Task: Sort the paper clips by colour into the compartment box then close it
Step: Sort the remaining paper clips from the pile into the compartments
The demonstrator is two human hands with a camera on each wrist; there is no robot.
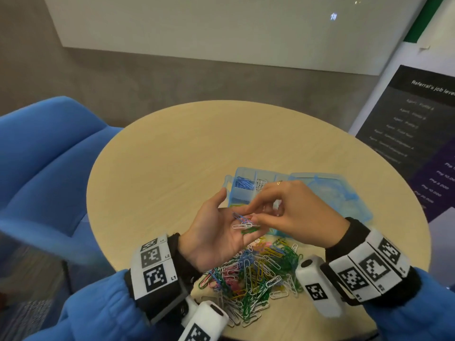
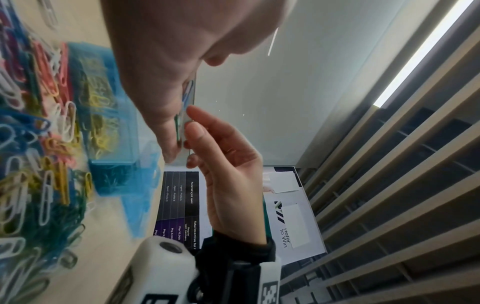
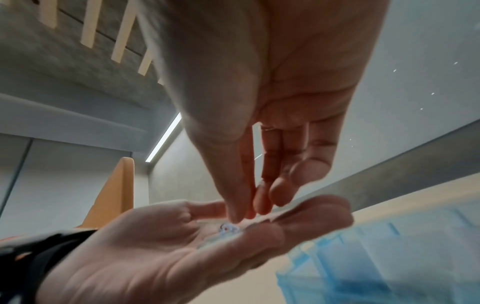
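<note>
My left hand (image 1: 216, 232) lies palm up above the table, fingers relaxed, carrying a few paper clips (image 1: 243, 223): blue, white, green and a reddish one. My right hand (image 1: 253, 215) reaches into that palm, thumb and forefinger pinching a clip there; the right wrist view shows the fingertips (image 3: 240, 215) on the clips (image 3: 228, 228). Behind the hands stands the open blue compartment box (image 1: 232, 193), with blue clips (image 1: 243, 183) and white clips (image 1: 261, 184) in separate cells. A mixed pile of clips (image 1: 256, 274) lies near the front edge.
The box's lid (image 1: 327, 193) lies flat open to the right. A yellow-filled cell (image 2: 101, 102) shows in the left wrist view. The round wooden table (image 1: 172, 156) has a blue chair (image 1: 44, 156) on its left and a dark poster (image 1: 418, 134) on its right.
</note>
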